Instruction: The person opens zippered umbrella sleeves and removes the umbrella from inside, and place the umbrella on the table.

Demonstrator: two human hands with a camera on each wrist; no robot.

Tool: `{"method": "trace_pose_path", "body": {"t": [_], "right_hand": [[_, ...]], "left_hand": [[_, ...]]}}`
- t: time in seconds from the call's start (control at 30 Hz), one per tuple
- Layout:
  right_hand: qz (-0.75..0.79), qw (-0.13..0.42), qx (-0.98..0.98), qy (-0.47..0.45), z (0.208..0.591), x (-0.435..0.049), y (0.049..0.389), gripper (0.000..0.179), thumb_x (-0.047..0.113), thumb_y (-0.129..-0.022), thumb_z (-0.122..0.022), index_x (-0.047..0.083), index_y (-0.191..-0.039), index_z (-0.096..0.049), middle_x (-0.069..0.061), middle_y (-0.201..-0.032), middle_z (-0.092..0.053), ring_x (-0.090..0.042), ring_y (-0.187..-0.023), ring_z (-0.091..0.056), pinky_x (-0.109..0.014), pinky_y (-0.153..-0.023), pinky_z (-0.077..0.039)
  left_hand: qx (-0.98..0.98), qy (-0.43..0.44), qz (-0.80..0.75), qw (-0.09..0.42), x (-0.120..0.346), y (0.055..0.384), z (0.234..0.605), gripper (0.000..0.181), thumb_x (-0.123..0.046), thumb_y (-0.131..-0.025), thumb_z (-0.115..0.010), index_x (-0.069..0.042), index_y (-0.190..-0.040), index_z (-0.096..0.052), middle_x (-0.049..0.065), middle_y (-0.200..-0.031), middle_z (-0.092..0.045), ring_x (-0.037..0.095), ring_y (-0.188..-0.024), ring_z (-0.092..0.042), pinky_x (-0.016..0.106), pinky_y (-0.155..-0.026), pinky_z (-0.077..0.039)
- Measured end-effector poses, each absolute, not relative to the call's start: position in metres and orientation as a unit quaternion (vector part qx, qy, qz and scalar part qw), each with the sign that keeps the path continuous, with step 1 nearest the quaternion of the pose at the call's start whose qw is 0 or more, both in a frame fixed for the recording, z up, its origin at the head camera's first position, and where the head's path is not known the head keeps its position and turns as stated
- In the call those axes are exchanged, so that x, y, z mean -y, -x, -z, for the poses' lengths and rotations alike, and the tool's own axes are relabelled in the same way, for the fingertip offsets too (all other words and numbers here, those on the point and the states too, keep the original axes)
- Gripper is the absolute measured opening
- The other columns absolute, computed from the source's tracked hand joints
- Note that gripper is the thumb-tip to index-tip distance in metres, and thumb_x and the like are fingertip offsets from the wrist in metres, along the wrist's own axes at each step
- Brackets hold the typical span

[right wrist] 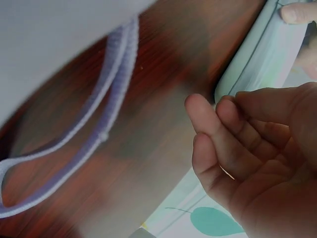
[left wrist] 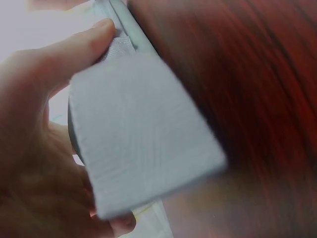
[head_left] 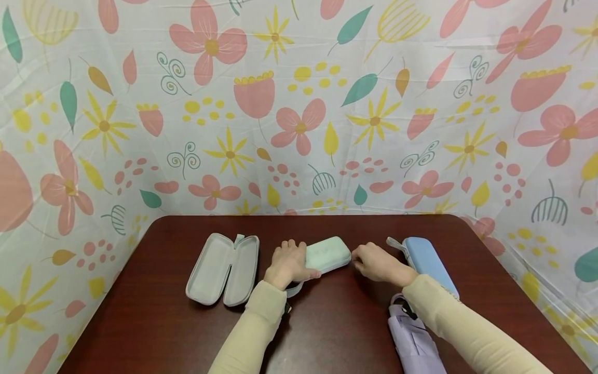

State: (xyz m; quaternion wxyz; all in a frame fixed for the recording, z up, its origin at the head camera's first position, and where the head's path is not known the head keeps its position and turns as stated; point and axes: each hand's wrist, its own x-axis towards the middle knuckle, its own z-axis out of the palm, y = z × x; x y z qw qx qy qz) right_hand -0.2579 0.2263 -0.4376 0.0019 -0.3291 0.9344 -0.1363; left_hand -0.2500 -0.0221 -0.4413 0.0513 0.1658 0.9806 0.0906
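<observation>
A closed mint-green glasses case [head_left: 328, 253] lies at a slant near the middle of the table. My left hand [head_left: 288, 262] grips its left end, thumb along the near side. Close to the left wrist camera, a pale strap [left wrist: 143, 134] hangs from that end and covers part of the hand. At the opposite end is my right hand [head_left: 377, 262], fingers curled. In the right wrist view, its thumb and forefinger [right wrist: 229, 111] pinch at the end of the case's zip line; the zipper pull itself is hidden between them.
An open grey glasses case [head_left: 207, 270] lies to the left. To the right sits a blue case [head_left: 431, 265] with a pale wrist strap, partly behind my right sleeve. A folded lavender umbrella [head_left: 416, 343] with a looped cord [right wrist: 106, 111] lies near that forearm. Flowered cloth [head_left: 299, 104] hangs behind the table.
</observation>
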Motion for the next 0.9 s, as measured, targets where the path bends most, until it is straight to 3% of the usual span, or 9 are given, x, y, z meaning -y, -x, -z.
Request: {"method": "trace_pose_path", "body": {"t": [0.37,0.6,0.9], "right_hand": [[0.132,0.002,-0.935,0.33,0.436,-0.216,0.254,0.02,-0.003,-0.088,-0.061,0.008,-0.072,-0.067,0.008,-0.059,-0.049,-0.007,-0.052,-0.041,-0.024,-0.052,-0.039],[0.133,-0.012,-0.928,0.348,0.435,-0.212,0.253,0.023,-0.005,-0.086,-0.062,0.01,-0.068,-0.063,0.008,-0.057,-0.047,-0.006,-0.053,-0.04,-0.024,-0.052,-0.039],[0.126,-0.027,-0.917,0.377,0.437,-0.2,0.252,0.024,-0.004,-0.085,-0.065,0.011,-0.066,-0.062,0.009,-0.058,-0.049,-0.005,-0.054,-0.043,-0.024,-0.052,-0.04]], "left_hand": [[-0.982,-0.141,-0.11,0.052,0.015,0.245,0.438,0.079,-0.063,-0.076,-0.074,-0.003,-0.124,-0.054,0.018,-0.109,-0.053,0.031,-0.099,-0.05,0.042,-0.083,-0.046],[-0.984,-0.125,-0.117,0.041,0.009,0.241,0.441,0.079,-0.064,-0.074,-0.075,-0.002,-0.118,-0.055,0.02,-0.104,-0.053,0.032,-0.093,-0.052,0.04,-0.07,-0.049],[-0.986,-0.1,-0.13,0.026,0.007,0.238,0.444,0.082,-0.065,-0.072,-0.076,0.0,-0.117,-0.056,0.022,-0.104,-0.054,0.033,-0.09,-0.054,0.041,-0.066,-0.05]]}}
